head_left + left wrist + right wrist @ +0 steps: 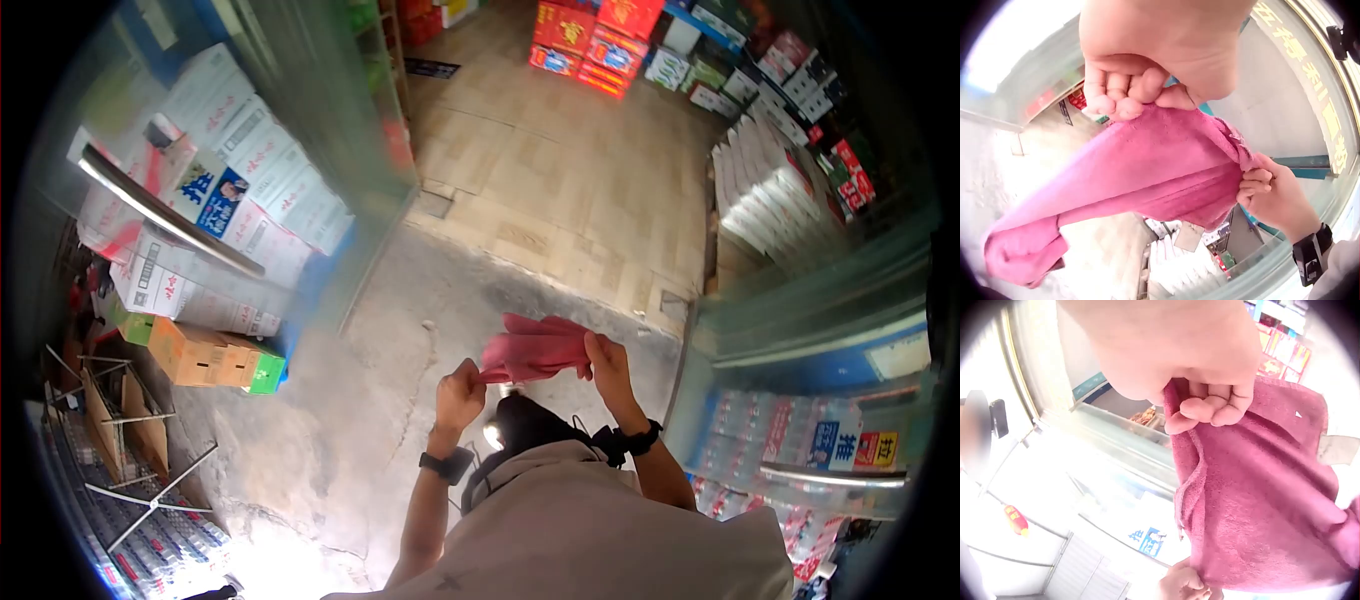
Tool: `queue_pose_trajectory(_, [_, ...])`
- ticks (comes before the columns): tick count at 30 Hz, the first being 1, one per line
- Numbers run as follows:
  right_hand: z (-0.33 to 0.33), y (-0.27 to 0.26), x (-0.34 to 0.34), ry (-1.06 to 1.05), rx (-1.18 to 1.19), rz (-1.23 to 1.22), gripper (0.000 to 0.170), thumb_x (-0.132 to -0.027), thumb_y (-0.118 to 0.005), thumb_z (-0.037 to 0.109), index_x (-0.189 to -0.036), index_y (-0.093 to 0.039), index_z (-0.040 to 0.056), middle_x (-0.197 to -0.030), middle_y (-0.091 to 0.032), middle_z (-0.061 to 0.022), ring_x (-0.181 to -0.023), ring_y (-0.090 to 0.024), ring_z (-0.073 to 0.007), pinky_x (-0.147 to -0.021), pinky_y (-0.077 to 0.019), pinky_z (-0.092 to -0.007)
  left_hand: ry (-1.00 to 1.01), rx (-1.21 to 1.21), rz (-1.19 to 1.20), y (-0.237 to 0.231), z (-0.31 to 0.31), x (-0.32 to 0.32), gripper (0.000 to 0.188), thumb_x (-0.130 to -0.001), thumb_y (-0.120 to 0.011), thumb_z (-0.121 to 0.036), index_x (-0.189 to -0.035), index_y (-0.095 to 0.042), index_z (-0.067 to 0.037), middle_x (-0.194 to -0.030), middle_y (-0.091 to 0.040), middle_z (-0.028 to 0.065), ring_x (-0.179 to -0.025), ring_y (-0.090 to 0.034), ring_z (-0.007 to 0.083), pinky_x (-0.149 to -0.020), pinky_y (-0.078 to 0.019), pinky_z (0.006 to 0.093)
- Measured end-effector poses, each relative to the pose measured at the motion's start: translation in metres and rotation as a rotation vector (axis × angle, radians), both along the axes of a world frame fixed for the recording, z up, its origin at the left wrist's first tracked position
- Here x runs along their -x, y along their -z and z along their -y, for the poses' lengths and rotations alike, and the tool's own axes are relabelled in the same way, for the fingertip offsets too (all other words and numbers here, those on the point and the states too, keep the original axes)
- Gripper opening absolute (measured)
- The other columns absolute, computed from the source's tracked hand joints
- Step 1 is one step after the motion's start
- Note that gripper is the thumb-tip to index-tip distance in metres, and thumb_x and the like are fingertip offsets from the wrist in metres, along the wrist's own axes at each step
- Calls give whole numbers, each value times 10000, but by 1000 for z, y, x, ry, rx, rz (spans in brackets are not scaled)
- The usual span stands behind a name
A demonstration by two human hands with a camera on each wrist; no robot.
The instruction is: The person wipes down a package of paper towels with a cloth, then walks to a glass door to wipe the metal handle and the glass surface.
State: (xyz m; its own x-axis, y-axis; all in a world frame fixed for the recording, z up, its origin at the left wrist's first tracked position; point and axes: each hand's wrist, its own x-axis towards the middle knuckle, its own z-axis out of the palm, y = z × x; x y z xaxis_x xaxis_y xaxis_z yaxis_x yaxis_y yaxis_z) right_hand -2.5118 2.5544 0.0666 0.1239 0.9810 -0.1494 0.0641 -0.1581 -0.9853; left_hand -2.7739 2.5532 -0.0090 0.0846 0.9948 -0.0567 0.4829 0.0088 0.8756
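A pink-red towel [535, 350] is stretched between both hands in front of the person's body. The left hand [461, 398] pinches one end with curled fingers; in the left wrist view its fingertips [1127, 107] press on the towel's edge. Gripping the other end is the right hand [609, 369]. In the right wrist view, the right thumb and fingers [1213, 409] pinch a folded edge of the towel [1260, 487], which spreads out in creases below them. A loose part of the towel [1025, 250] hangs away from the left hand in the left wrist view.
Glass doors with metal handles [170, 215] stand open on both sides of a tiled doorway [530, 150]. Stacked white cartons [250, 150], an orange box [205, 355] and a metal rack [150, 500] lie left. Red boxes [590, 45] and white sacks [770, 185] stand inside.
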Motion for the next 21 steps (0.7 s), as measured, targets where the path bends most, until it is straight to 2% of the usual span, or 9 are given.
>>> queue_pose_trajectory(3, [-43,2,60,-161,-15,5,437,-1055,-486,363,-799,-640,43,-607,-575,5,-542,-481,-57,-506,-361,-231,-258,-65,67,-2,-32,50,15,-764,-543,-45,-764,-535,-32,-598,-569,178,-564,-584,384,-549,-462,438])
queue_pose_trajectory(4, [-59,6,83,-231,-27,20,427,-1055,-490,352,-810,-642,38,-615,-576,7,-552,-478,-57,-515,-363,-233,-329,-84,123,-7,-43,71,35,-771,-519,-29,-738,-524,-18,-566,-566,141,-489,-575,284,-496,-443,391])
queue_pose_trajectory(5, [-76,12,104,-304,-44,32,416,-1055,-494,342,-820,-644,32,-624,-576,9,-563,-475,-57,-524,-365,-234,-363,-98,110,-12,-52,95,35,-771,-519,-29,-738,-524,-18,-566,-566,141,-489,-575,284,-496,-443,391])
queue_pose_trajectory(8, [-133,18,182,-356,-94,-68,352,-1043,-527,282,-816,-622,31,-653,-570,10,-562,-458,-72,-538,-373,-245,-573,-20,537,-29,-75,171,78,-789,-486,3,-712,-498,-9,-568,-562,71,-456,-534,108,-420,-395,262])
queue_pose_trajectory(9, [-147,17,209,-333,-113,-115,327,-1037,-540,260,-819,-607,26,-654,-555,7,-575,-460,-82,-545,-375,-250,-609,-77,516,-39,-82,200,58,-792,-478,27,-750,-500,-7,-577,-577,80,-473,-557,131,-433,-417,263])
queue_pose_trajectory(10, [-177,27,228,-408,-440,243,264,-1021,-554,197,-843,-570,2,-679,-526,-4,-635,-483,-97,-621,-410,-264,-646,-108,502,-60,-89,227,46,-801,-478,34,-789,-498,-6,-604,-595,86,-497,-576,139,-451,-432,259])
queue_pose_trajectory(14, [-231,-52,340,-643,-365,-103,202,-1003,-544,138,-894,-590,-26,-757,-557,-48,-706,-524,-164,-768,-441,-304,-757,-412,542,-129,-116,316,122,-862,-507,67,-945,-477,-17,-760,-647,96,-595,-620,161,-519,-493,261])
queue_pose_trajectory(17, [-259,-98,408,-723,-726,-188,244,-960,-600,147,-1120,-639,-33,-950,-672,-154,-916,-642,-245,-807,-494,-360,-888,-792,374,-164,-134,373,126,-934,-604,-13,-971,-483,-19,-895,-648,97,-798,-621,131,-693,-493,256])
queue_pose_trajectory(21, [-279,-138,470,-954,-944,-248,401,-938,-612,154,-1269,-553,-65,-1196,-600,-183,-1068,-593,-261,-904,-467,-371,-1124,-1002,181,-219,-153,416,186,-966,-623,-94,-1035,-461,-36,-926,-590,68,-870,-591,125,-800,-479,257])
